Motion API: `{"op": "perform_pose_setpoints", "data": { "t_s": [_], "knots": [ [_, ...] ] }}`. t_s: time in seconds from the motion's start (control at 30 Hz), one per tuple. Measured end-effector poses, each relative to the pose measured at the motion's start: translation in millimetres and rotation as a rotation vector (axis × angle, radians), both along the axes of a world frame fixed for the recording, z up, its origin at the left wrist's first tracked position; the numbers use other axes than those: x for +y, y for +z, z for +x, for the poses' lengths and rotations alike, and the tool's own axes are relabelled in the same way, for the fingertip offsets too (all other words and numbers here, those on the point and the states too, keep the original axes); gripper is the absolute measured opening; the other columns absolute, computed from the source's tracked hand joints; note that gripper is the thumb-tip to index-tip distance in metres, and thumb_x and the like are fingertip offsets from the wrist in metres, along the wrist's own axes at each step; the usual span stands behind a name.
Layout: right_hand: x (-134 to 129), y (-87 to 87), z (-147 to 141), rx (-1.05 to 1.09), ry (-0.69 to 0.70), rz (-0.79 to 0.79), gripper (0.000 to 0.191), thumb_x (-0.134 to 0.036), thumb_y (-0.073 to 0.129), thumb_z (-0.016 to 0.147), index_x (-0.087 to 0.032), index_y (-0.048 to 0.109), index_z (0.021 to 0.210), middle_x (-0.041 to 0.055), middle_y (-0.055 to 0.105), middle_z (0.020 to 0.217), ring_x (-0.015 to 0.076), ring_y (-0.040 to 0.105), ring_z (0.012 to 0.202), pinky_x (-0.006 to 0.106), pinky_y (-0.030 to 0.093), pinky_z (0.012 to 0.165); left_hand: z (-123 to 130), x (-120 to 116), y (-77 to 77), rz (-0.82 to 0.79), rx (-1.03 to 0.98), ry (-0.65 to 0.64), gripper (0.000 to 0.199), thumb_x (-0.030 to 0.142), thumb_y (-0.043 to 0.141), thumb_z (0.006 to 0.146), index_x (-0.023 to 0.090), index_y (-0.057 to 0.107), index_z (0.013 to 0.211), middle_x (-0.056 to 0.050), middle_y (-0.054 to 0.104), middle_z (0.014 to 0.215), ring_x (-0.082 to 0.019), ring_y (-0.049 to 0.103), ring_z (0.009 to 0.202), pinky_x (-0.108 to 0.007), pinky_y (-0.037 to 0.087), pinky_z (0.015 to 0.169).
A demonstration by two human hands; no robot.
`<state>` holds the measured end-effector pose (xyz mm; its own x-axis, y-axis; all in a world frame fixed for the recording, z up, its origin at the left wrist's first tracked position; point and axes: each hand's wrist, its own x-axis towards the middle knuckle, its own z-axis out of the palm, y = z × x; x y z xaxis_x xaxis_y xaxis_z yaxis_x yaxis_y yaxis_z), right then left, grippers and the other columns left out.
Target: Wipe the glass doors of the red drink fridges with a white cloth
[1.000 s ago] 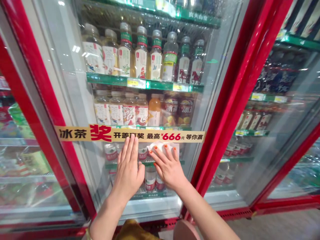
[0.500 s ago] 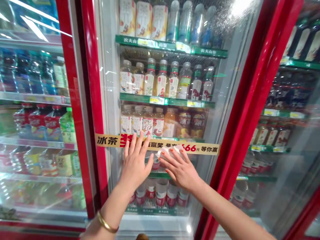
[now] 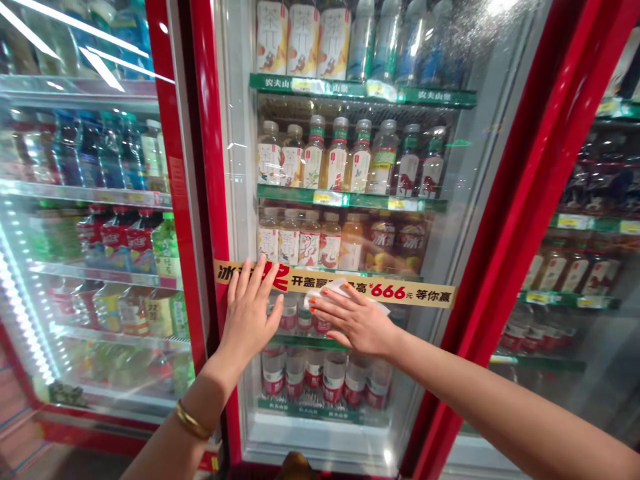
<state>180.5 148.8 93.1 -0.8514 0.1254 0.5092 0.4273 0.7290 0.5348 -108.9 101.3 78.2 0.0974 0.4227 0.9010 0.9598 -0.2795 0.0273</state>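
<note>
A beige promotional strip (image 3: 420,293) with black and red characters runs across the glass door (image 3: 235,200) of a drinks cooler. My left hand (image 3: 250,317) lies spread on the glass, its fingertips over the strip's left part; a gold bangle (image 3: 193,420) circles that wrist. Under the fingers of my right hand (image 3: 357,321) is a white tissue (image 3: 320,288), pressed flat against the strip near its middle. Part of the tissue sticks out above and to the right of the fingers. Orange polish shows on the right hand's nails.
Behind the glass, green-edged shelves (image 3: 295,199) hold rows of bottled drinks (image 3: 337,160). Red door frames (image 3: 520,180) stand on both sides. Another cooler with bottles (image 3: 120,153) is at left, one more at right. A brown rounded thing (image 3: 296,465) shows at the bottom edge.
My left hand has shifted left along the strip. The right hand, with the tissue, has slid slightly left, and more of the tissue shows. The view has turned a little left.
</note>
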Motion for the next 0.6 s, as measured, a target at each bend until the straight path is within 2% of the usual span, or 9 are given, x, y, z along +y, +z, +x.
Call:
{"op": "perform_pose_setpoints", "data": {
  "t_s": [0.1, 0.17, 0.2, 0.23, 0.3, 0.37, 0.43, 0.5, 0.6],
  "knots": [
    [4.0, 38.4, -6.8, 0.128, -0.045, -0.015, 0.067, -0.042, 0.053, 0.113, -0.040, 0.028, 0.175, -0.0082, 0.038, 0.179, 0.0222, 0.034, 0.170, 0.058, 0.018, 0.145, -10.9, 0.5, 1.1, -0.028, 0.038, 0.001, 0.072, 0.034, 0.053, 0.108, 0.028, 0.032, 0.177, -0.008, 0.023, 0.187, -0.032, 0.016, 0.176, -0.060, 0.024, 0.140],
    [6.8, 63.7, -32.3, 0.234, -0.096, -0.008, 0.068, -0.041, 0.050, 0.114, -0.036, 0.023, 0.177, -0.0051, 0.030, 0.182, 0.0246, 0.026, 0.173, 0.062, 0.014, 0.144, -10.2, 1.2, 0.5, -0.034, 0.031, 0.012, 0.072, 0.035, 0.052, 0.109, 0.028, 0.031, 0.177, -0.008, 0.022, 0.187, -0.033, 0.015, 0.176, -0.060, 0.025, 0.140],
    [7.6, 69.9, -47.6, 0.266, -0.115, -0.006, 0.068, -0.042, 0.048, 0.114, -0.032, 0.023, 0.178, -0.0027, 0.026, 0.184, 0.0254, 0.022, 0.174, 0.061, 0.014, 0.144, -9.1, 1.7, -0.2, -0.036, 0.024, 0.018, 0.072, 0.036, 0.052, 0.109, 0.028, 0.030, 0.177, -0.009, 0.022, 0.187, -0.033, 0.015, 0.176, -0.060, 0.025, 0.140],
    [7.7, 70.3, -61.8, 0.276, -0.128, -0.010, 0.069, -0.042, 0.046, 0.115, -0.028, 0.023, 0.178, -0.0004, 0.023, 0.185, 0.0255, 0.020, 0.174, 0.060, 0.015, 0.145, -8.3, 2.4, -1.0, -0.037, 0.018, 0.019, 0.072, 0.037, 0.052, 0.110, 0.027, 0.030, 0.178, -0.009, 0.023, 0.187, -0.033, 0.016, 0.176, -0.059, 0.025, 0.140],
    [6.7, 55.5, -80.5, 0.215, -0.123, -0.035, 0.070, -0.044, 0.047, 0.114, -0.023, 0.025, 0.177, 0.0019, 0.021, 0.185, 0.0247, 0.020, 0.174, 0.056, 0.018, 0.145, -9.8, 4.3, -2.1, -0.032, 0.010, 0.016, 0.073, 0.038, 0.050, 0.111, 0.026, 0.027, 0.178, -0.011, 0.024, 0.186, -0.031, 0.018, 0.175, -0.057, 0.025, 0.140],
    [5.5, 32.0, -81.3, 0.078, -0.075, -0.065, 0.072, -0.044, 0.050, 0.112, -0.025, 0.026, 0.177, 0.0001, 0.024, 0.184, 0.0228, 0.024, 0.173, 0.051, 0.022, 0.145, -16.1, 6.6, -2.2, -0.005, -0.008, 0.026, 0.075, 0.040, 0.050, 0.111, 0.023, 0.024, 0.179, -0.013, 0.023, 0.187, -0.031, 0.017, 0.175, -0.057, 0.022, 0.141],
    [6.4, 18.7, -69.8, -0.016, -0.011, -0.073, 0.074, -0.044, 0.054, 0.111, -0.027, 0.027, 0.177, -0.0020, 0.027, 0.183, 0.0215, 0.028, 0.172, 0.048, 0.024, 0.145, -25.0, 9.1, -1.6, 0.012, -0.013, 0.042, 0.076, 0.041, 0.051, 0.111, 0.024, 0.023, 0.179, -0.013, 0.018, 0.187, -0.032, 0.012, 0.176, -0.059, 0.018, 0.142],
    [10.3, 26.6, -60.5, 0.025, 0.023, -0.057, 0.073, -0.044, 0.055, 0.111, -0.030, 0.026, 0.177, -0.0031, 0.026, 0.183, 0.0218, 0.029, 0.172, 0.048, 0.024, 0.145, -32.7, 11.4, -1.0, 0.006, 0.006, 0.048, 0.075, 0.040, 0.052, 0.111, 0.026, 0.023, 0.179, -0.012, 0.015, 0.188, -0.032, 0.008, 0.176, -0.061, 0.016, 0.142],
    [17.0, 63.9, -75.5, 0.235, -0.020, -0.009, 0.070, -0.042, 0.051, 0.113, -0.033, 0.024, 0.177, -0.0036, 0.021, 0.185, 0.0262, 0.019, 0.174, 0.058, 0.018, 0.145, -37.8, 15.2, -2.2, 0.013, 0.034, 0.049, 0.074, 0.039, 0.052, 0.112, 0.027, 0.023, 0.179, -0.011, 0.015, 0.188, -0.031, 0.008, 0.176, -0.059, 0.016, 0.142]
  ]
}}
